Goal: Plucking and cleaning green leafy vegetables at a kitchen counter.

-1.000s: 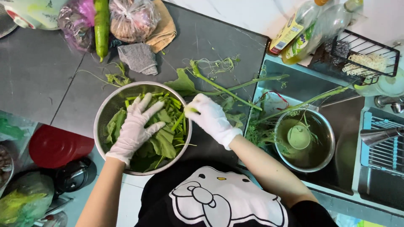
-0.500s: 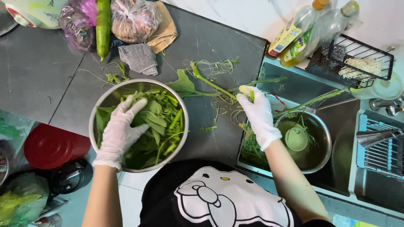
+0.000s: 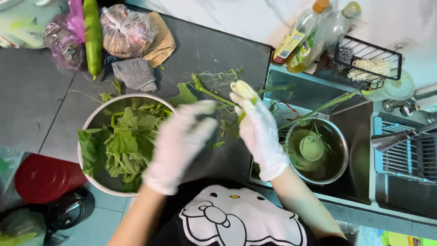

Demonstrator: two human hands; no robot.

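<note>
Stem [image 3: 241, 89]: now pinched in your right hand [image 3: 261, 132] over the worktop [image 3: 50, 109] by the sink [image 3: 355, 191]; your left hand [image 3: 180, 146], fingers spread and empty, has lifted off the colander [image 3: 91, 123] of greens [image 3: 125, 148].

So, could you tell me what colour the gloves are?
White, on both hands: left hand, right hand, head view.

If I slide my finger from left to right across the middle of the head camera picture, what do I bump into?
Red lid → colander of greens → left hand → right hand → steel pot in the sink → drying rack.
</note>
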